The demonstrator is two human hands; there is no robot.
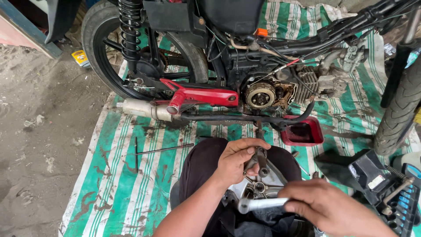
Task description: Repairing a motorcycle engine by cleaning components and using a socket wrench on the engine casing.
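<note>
2 hands work low in the head view, over the person's lap. Left hand point(237, 160) is clenched around a small dark greasy metal part point(259, 159), fingers wrapped over its top, holding it just above a round silver metal engine cover point(265, 182) that rests on the dark-trousered knees. Right hand point(326, 206) grips a silver metal wrench handle point(263, 204), its end pointing left, near the cover's inner bosses; whether the tool tip sits on a fastener cannot be told.

Behind, 1 black motorcycle lies stripped on a green-and-white striped tarp point(131, 184) spread on the dirt floor. Its exposed round clutch assembly point(260, 95) shows on the engine side, so the side cover looks already off. Red swingarm-like bracket point(201, 95) and chrome exhaust pipe point(142, 108) sit beside it. Red plastic drain tray point(302, 131) sits under the engine, just beside the right knee. Thin steel T-handle wrench point(153, 151) lies loose on the tarp, well apart from both hands. Black open toolbox with sockets point(390, 193) sits at right, near the front tyre point(401, 109).

Judgement: disassembly seems largely done; the cover's small parts are in hand, refitting to the engine not yet done.
</note>
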